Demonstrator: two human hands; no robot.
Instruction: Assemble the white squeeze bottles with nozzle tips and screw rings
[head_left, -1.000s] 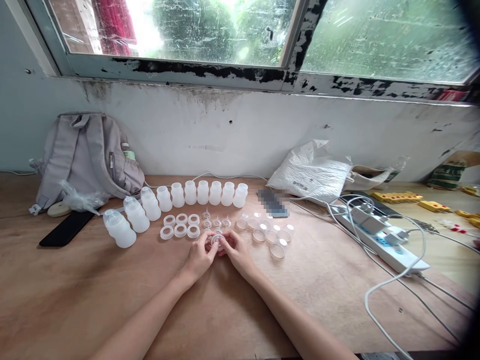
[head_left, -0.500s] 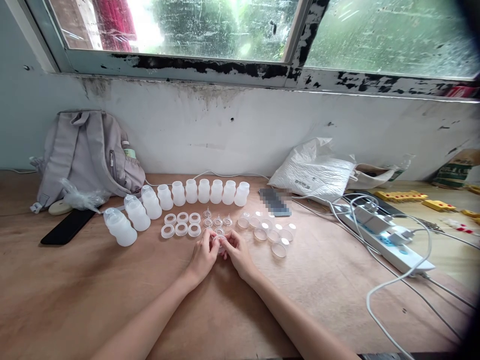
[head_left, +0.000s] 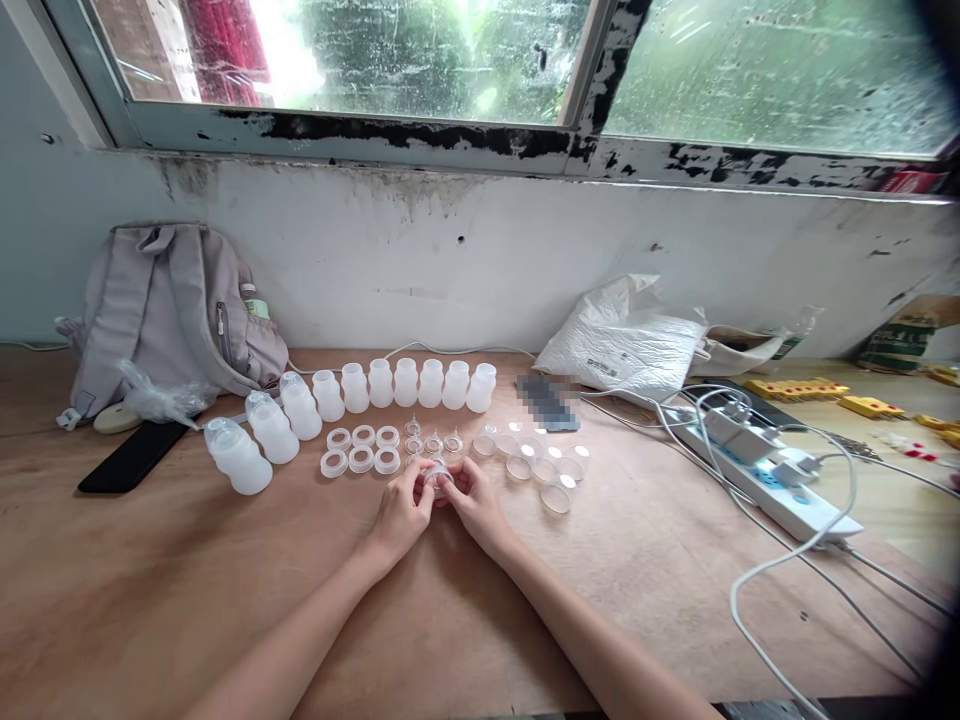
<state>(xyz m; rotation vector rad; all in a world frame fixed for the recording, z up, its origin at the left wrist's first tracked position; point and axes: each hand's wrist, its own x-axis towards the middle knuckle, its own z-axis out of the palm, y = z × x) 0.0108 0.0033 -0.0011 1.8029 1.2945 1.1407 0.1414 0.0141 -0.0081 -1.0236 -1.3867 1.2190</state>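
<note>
Though the white bag point(head_left: 626, 345) far to the right of our hands carries a line of dark print, we cannot read it, and no other lettering is legible. Our left hand point(head_left: 401, 510) and right hand point(head_left: 474, 505) meet fingertip to fingertip just above the wooden table point(head_left: 150, 590), both pinched shut around one small clear nipple piece point(head_left: 437, 478) held between them. Just beyond the grip lie more clear nipples point(head_left: 433, 443); white rings point(head_left: 362, 450) sit up and to its left, clear caps point(head_left: 541, 470) to its right, and a row of white bottles point(head_left: 409, 385) stands farther back.
</note>
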